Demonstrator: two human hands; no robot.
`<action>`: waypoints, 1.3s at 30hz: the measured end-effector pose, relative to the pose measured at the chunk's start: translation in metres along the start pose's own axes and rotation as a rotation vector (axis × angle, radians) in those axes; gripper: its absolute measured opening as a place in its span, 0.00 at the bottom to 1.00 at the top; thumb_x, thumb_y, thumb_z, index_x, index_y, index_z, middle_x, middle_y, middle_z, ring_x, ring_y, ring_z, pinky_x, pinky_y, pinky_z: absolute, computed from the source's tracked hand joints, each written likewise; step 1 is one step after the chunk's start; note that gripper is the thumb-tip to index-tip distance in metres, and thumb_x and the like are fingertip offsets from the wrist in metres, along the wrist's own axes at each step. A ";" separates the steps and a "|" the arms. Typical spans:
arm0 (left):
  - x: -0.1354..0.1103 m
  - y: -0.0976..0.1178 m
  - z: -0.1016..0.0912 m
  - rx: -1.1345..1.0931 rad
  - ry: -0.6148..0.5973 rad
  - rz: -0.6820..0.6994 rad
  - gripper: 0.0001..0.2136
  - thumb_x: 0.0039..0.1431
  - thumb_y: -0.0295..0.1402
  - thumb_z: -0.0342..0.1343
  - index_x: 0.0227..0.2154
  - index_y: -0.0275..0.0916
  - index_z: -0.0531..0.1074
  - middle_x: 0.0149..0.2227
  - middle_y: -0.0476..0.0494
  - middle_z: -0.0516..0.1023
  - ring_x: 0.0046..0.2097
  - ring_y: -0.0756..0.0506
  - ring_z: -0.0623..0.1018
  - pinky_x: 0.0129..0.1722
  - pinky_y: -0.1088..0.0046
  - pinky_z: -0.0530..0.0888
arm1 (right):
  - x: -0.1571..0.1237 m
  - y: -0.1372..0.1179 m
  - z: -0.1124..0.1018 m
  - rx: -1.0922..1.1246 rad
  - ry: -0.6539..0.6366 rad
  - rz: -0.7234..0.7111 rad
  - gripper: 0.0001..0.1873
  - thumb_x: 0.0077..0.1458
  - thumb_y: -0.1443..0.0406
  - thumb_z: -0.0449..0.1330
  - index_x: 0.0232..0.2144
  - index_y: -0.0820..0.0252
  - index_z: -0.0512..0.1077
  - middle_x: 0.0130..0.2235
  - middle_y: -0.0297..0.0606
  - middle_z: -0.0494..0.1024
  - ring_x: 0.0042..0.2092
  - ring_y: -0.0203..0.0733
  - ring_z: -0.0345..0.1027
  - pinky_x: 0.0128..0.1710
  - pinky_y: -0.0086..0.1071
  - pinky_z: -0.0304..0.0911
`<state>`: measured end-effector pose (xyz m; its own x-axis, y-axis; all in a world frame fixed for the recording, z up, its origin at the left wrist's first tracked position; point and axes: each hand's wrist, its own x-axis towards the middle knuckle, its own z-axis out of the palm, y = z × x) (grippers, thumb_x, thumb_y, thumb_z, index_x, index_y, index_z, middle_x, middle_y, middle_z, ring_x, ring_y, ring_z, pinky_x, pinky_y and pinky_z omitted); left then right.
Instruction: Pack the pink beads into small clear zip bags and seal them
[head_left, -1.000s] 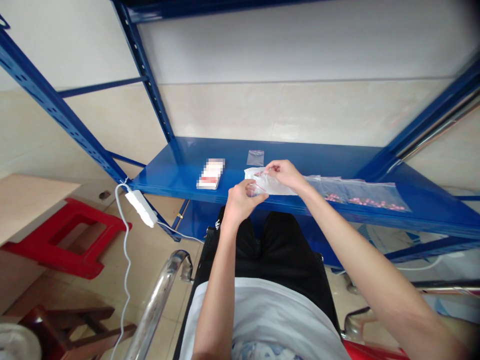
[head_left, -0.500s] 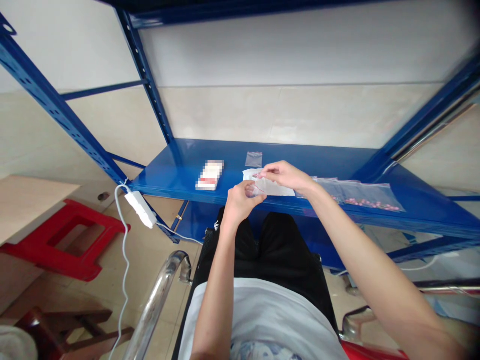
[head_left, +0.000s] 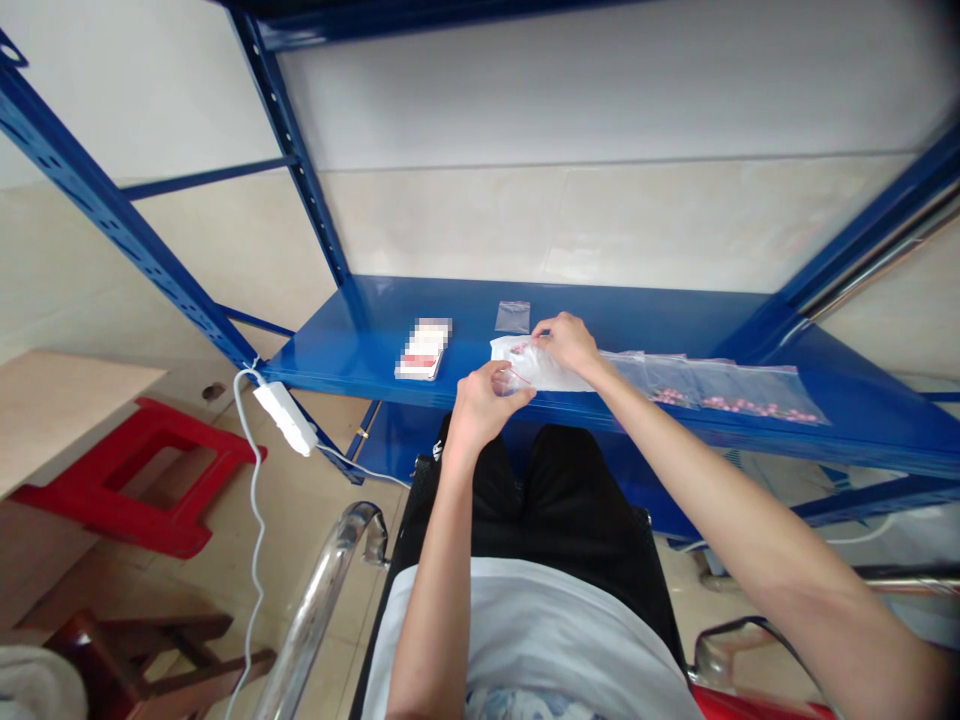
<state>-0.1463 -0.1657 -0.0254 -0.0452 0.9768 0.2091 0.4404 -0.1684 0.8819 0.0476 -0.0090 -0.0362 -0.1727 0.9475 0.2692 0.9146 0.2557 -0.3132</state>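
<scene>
My left hand (head_left: 480, 400) is pinched on a small clear zip bag (head_left: 516, 378) with a red seal line, held at the front edge of the blue shelf (head_left: 352, 345). My right hand (head_left: 564, 340) rests with fingers pinched over a white sheet or bag (head_left: 536, 372) that has small pink pieces on it. To the right lies a long clear bag (head_left: 731, 395) holding several small pink pieces.
A small empty clear bag (head_left: 512, 316) lies farther back on the shelf, and a white and red box (head_left: 422, 350) sits to the left. A white power strip (head_left: 283, 418) hangs off the shelf corner. A red stool (head_left: 135, 480) stands on the floor at left.
My right hand has moved back over the pink pieces on the white sheet, away from the small bag. My left hand has stayed where it was with the small bag.
</scene>
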 end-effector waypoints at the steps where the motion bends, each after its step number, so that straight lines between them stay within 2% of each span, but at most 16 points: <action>1: 0.000 0.000 0.000 0.003 0.001 0.001 0.23 0.55 0.38 0.75 0.53 0.38 0.81 0.44 0.39 0.88 0.46 0.40 0.86 0.48 0.67 0.80 | 0.000 -0.001 0.000 -0.001 -0.003 0.005 0.13 0.62 0.68 0.63 0.42 0.56 0.88 0.46 0.47 0.81 0.48 0.48 0.75 0.49 0.35 0.67; 5: -0.002 0.001 -0.003 0.004 0.000 0.000 0.23 0.56 0.38 0.74 0.53 0.36 0.81 0.44 0.39 0.88 0.45 0.41 0.86 0.49 0.67 0.80 | -0.002 -0.008 -0.006 0.026 0.012 0.010 0.12 0.62 0.69 0.62 0.41 0.59 0.87 0.47 0.49 0.82 0.49 0.49 0.75 0.50 0.36 0.66; 8: -0.002 0.002 -0.003 0.013 0.006 0.001 0.24 0.57 0.38 0.74 0.54 0.36 0.81 0.45 0.37 0.88 0.46 0.40 0.86 0.49 0.67 0.80 | -0.011 -0.016 -0.016 0.132 -0.009 -0.007 0.11 0.61 0.68 0.63 0.39 0.59 0.86 0.42 0.45 0.85 0.45 0.49 0.76 0.48 0.35 0.67; 12: -0.001 0.000 -0.002 0.034 0.011 0.029 0.24 0.58 0.36 0.73 0.55 0.34 0.80 0.47 0.35 0.88 0.47 0.40 0.86 0.50 0.66 0.79 | -0.034 -0.024 -0.032 0.354 -0.160 -0.131 0.07 0.57 0.61 0.68 0.35 0.56 0.85 0.37 0.40 0.86 0.40 0.47 0.76 0.43 0.34 0.67; 17: -0.002 0.000 -0.001 -0.021 -0.076 0.082 0.24 0.58 0.39 0.73 0.55 0.36 0.81 0.47 0.37 0.88 0.47 0.39 0.87 0.48 0.68 0.79 | -0.057 -0.033 -0.047 0.511 -0.345 -0.239 0.15 0.54 0.53 0.68 0.30 0.58 0.83 0.32 0.37 0.82 0.35 0.44 0.72 0.38 0.34 0.64; 20: -0.004 0.002 -0.002 -0.066 -0.139 0.139 0.21 0.60 0.41 0.72 0.54 0.39 0.82 0.47 0.42 0.89 0.48 0.40 0.87 0.48 0.70 0.79 | -0.066 -0.038 -0.055 0.601 -0.444 -0.273 0.18 0.54 0.50 0.67 0.27 0.60 0.81 0.30 0.36 0.79 0.34 0.42 0.69 0.36 0.34 0.62; 25: -0.004 0.002 -0.002 -0.072 -0.132 0.142 0.22 0.59 0.40 0.72 0.54 0.39 0.82 0.49 0.41 0.89 0.49 0.40 0.87 0.49 0.70 0.80 | -0.072 -0.038 -0.071 0.650 -0.522 -0.255 0.22 0.58 0.47 0.65 0.29 0.60 0.82 0.27 0.34 0.75 0.31 0.38 0.64 0.32 0.33 0.59; 28: -0.002 0.001 0.000 -0.041 -0.114 0.119 0.23 0.59 0.40 0.73 0.56 0.39 0.82 0.47 0.40 0.89 0.47 0.40 0.87 0.49 0.69 0.80 | -0.060 -0.024 -0.071 0.583 -0.421 -0.177 0.21 0.61 0.49 0.63 0.35 0.59 0.83 0.28 0.34 0.77 0.30 0.39 0.66 0.31 0.32 0.58; 31: -0.002 0.001 0.000 -0.016 -0.096 0.090 0.26 0.58 0.41 0.74 0.57 0.37 0.81 0.47 0.38 0.89 0.46 0.40 0.87 0.49 0.68 0.81 | -0.036 -0.005 -0.057 0.334 -0.164 -0.058 0.09 0.59 0.62 0.63 0.35 0.59 0.84 0.32 0.39 0.83 0.34 0.42 0.73 0.35 0.32 0.62; 32: -0.003 0.002 -0.001 -0.009 -0.091 0.086 0.26 0.58 0.41 0.74 0.57 0.36 0.81 0.47 0.37 0.88 0.46 0.40 0.87 0.49 0.67 0.81 | -0.028 0.001 -0.050 0.245 -0.106 -0.026 0.08 0.58 0.66 0.63 0.35 0.59 0.84 0.34 0.41 0.84 0.36 0.43 0.75 0.38 0.33 0.64; 35: -0.004 0.003 -0.002 0.008 -0.083 0.085 0.27 0.58 0.41 0.73 0.58 0.35 0.81 0.47 0.36 0.88 0.46 0.39 0.87 0.50 0.66 0.81 | -0.012 0.012 -0.028 0.081 -0.048 0.022 0.11 0.59 0.71 0.61 0.37 0.60 0.85 0.40 0.46 0.87 0.42 0.47 0.78 0.43 0.34 0.66; 39: -0.003 0.003 -0.002 0.018 -0.077 0.096 0.25 0.58 0.41 0.73 0.57 0.37 0.81 0.48 0.37 0.88 0.47 0.39 0.87 0.50 0.66 0.81 | -0.007 0.016 -0.007 0.012 -0.017 0.018 0.11 0.63 0.69 0.61 0.41 0.59 0.85 0.45 0.48 0.86 0.46 0.48 0.79 0.45 0.33 0.67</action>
<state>-0.1463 -0.1695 -0.0230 0.0665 0.9638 0.2581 0.4556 -0.2595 0.8515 0.0665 -0.0133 -0.0366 -0.1624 0.9551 0.2478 0.9130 0.2407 -0.3293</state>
